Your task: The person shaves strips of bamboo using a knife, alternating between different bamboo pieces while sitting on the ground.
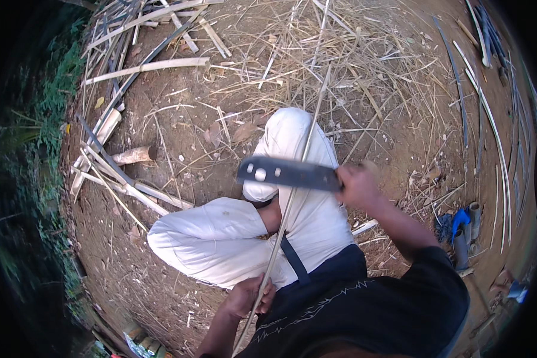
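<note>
My left hand (244, 297), low by my waist, has its fingers wrapped round a long thin bamboo strip (278, 241). The strip runs slantwise over my white trousers (221, 230) and on past my raised knee. My right hand (359, 188) grips a broad dark machete (301, 174) at its right end; the handle is hidden in the fist. The blade has several holes near its far-left end and lies across the strip above my thigh. Whether its edge touches the strip I cannot tell.
Fine shavings (364, 53) litter the dirt ahead. Split bamboo pieces (146, 64) lie at the left, with a short cut log (134, 156). Long strips (489, 119) stretch along the right. Short tubes (461, 247) and a blue cloth-like thing (460, 219) sit at the lower right.
</note>
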`<state>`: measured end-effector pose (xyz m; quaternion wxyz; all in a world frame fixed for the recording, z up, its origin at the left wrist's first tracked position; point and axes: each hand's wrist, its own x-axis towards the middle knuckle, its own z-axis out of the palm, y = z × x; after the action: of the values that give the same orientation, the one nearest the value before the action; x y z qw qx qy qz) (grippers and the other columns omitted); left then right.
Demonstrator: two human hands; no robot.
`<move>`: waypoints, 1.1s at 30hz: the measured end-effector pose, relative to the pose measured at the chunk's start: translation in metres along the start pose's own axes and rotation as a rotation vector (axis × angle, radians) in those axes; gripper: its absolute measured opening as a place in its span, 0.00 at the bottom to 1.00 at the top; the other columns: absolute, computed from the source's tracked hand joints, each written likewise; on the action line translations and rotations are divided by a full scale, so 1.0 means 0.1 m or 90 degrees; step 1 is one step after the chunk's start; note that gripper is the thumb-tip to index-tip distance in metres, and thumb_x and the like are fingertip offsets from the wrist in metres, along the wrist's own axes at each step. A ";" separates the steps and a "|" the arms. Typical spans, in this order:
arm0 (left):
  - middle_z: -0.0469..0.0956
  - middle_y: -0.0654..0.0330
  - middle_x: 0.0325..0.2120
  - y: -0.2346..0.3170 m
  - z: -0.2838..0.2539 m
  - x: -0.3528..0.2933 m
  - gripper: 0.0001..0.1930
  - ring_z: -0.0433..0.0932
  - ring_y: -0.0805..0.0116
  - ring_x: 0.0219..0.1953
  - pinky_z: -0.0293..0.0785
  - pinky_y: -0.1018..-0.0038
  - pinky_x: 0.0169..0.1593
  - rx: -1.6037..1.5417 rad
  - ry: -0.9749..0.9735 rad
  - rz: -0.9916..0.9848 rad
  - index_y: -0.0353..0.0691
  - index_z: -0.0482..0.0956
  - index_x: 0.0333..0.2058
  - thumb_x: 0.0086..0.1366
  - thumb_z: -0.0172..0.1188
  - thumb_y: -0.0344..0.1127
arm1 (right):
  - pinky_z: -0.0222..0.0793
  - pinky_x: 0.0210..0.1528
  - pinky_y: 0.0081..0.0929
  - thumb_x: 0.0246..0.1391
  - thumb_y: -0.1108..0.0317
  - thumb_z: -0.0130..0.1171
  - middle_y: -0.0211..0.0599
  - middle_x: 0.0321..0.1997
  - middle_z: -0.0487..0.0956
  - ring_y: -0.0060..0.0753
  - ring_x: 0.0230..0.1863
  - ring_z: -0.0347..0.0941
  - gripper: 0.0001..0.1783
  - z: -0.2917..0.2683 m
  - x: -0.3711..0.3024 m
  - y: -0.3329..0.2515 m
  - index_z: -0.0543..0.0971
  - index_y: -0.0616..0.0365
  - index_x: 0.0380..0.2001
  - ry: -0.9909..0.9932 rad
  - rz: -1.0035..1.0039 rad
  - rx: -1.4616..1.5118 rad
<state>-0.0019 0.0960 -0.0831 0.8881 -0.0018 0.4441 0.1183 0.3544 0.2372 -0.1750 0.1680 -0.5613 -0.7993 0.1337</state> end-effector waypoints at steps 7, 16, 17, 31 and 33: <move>0.55 0.68 0.09 0.13 0.21 0.16 0.30 0.50 0.79 0.06 0.50 0.79 0.08 0.226 0.202 -0.026 0.43 0.60 0.24 0.75 0.27 0.61 | 0.71 0.31 0.38 0.27 0.65 0.68 0.37 0.25 0.75 0.42 0.27 0.76 0.21 -0.10 -0.44 -0.78 0.72 0.57 0.29 -0.099 -0.137 0.122; 0.53 0.70 0.09 0.30 0.35 0.18 0.29 0.49 0.80 0.07 0.46 0.81 0.08 0.070 0.095 -0.075 0.46 0.59 0.21 0.74 0.29 0.62 | 0.68 0.29 0.36 0.36 0.68 0.59 0.34 0.22 0.71 0.38 0.24 0.73 0.09 -0.02 -0.22 -0.35 0.71 0.54 0.24 0.007 -0.183 -0.035; 0.53 0.70 0.09 0.31 0.34 0.17 0.29 0.49 0.80 0.06 0.46 0.81 0.08 0.063 0.084 -0.079 0.46 0.59 0.21 0.74 0.29 0.61 | 0.69 0.30 0.36 0.34 0.68 0.59 0.35 0.22 0.71 0.39 0.24 0.73 0.10 -0.01 -0.15 -0.29 0.70 0.55 0.24 0.026 -0.163 -0.006; 0.54 0.69 0.08 0.25 0.34 0.14 0.24 0.50 0.78 0.05 0.46 0.79 0.07 0.001 0.034 -0.112 0.45 0.60 0.21 0.75 0.30 0.49 | 0.65 0.25 0.40 0.42 0.62 0.67 0.36 0.15 0.72 0.41 0.16 0.72 0.12 -0.11 0.08 0.00 0.73 0.51 0.25 0.011 -0.019 -0.084; 0.53 0.68 0.08 0.30 0.42 0.18 0.25 0.49 0.77 0.05 0.46 0.78 0.08 0.012 0.043 -0.096 0.45 0.59 0.22 0.75 0.27 0.52 | 0.66 0.31 0.39 0.42 0.61 0.67 0.37 0.19 0.72 0.41 0.22 0.73 0.14 -0.08 -0.08 -0.25 0.72 0.53 0.23 -0.037 -0.122 0.004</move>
<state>0.0354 0.1335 -0.0689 0.8790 -0.0306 0.4735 0.0467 0.3387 0.2218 -0.1584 0.1586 -0.4778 -0.8533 0.1356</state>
